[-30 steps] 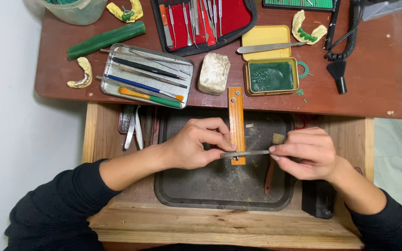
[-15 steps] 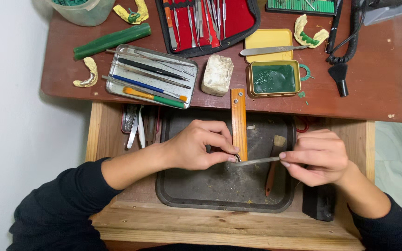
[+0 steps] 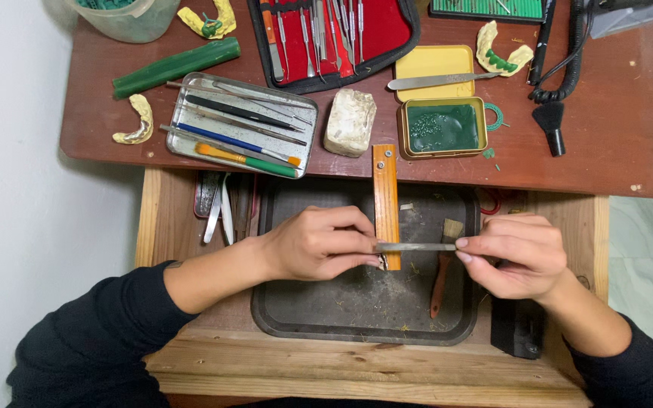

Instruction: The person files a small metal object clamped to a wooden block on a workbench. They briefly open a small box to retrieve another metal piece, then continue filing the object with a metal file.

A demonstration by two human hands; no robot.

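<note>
My left hand (image 3: 319, 243) pinches a small item against the near end of an orange wooden bench peg (image 3: 385, 204) that sticks out from the desk edge. My right hand (image 3: 515, 253) grips a thin flat metal file (image 3: 416, 247) by its right end. The file lies level across the peg's tip, and its left end touches my left fingertips. What my left fingers pinch is too small to make out. Both hands hover over a dark metal tray (image 3: 289, 317) set in an open wooden drawer (image 3: 357, 363).
A brush with a brown handle (image 3: 443, 268) lies in the tray. On the brown desk (image 3: 614, 151) sit a steel tin of tools (image 3: 239, 136), a red instrument case (image 3: 334, 38), a green wax tin (image 3: 443, 127), a pale block (image 3: 350, 122), a green stick (image 3: 175, 66) and dental casts (image 3: 502, 47).
The file has shifted slightly along the peg's tip between frames. Both hands stay at the peg, and the view has drifted a little.
</note>
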